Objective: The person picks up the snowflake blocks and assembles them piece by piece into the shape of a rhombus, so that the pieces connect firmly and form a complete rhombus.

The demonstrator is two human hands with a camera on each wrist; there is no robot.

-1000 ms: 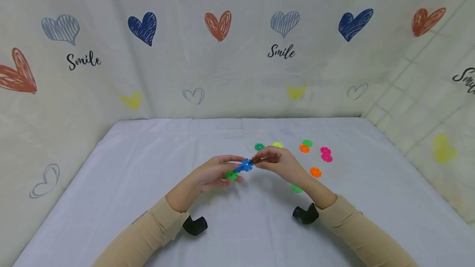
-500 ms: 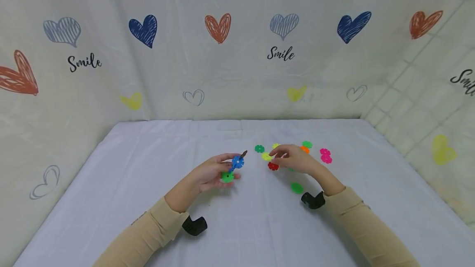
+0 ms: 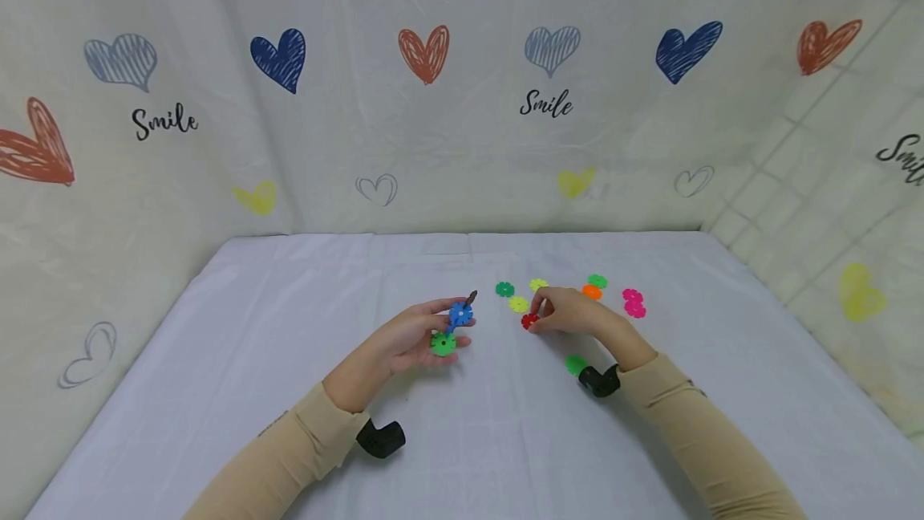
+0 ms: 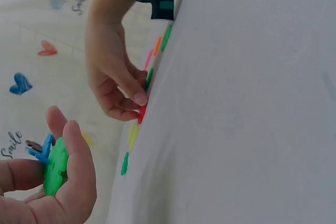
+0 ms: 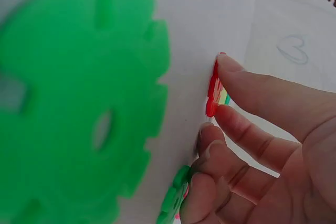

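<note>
Red disc [image 3: 528, 320], pinched in right fingers [image 5: 247, 129] toward far edge of surface [image 3: 462, 440]. Holding linked discs [image 3: 460, 314] in left fingers [image 4: 79, 156]. Apparently mid-pickup; calls for lifting steadily.

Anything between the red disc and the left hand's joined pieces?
Nothing visible stands between the red notched disc in the right hand and the joined pieces in the left hand; the nearest yellow disc lies flat, farther back.

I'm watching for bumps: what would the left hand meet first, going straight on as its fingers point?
Probably the red disc that the right hand pinches, though depth is unclear: the left hand looks raised and might pass above.
</note>
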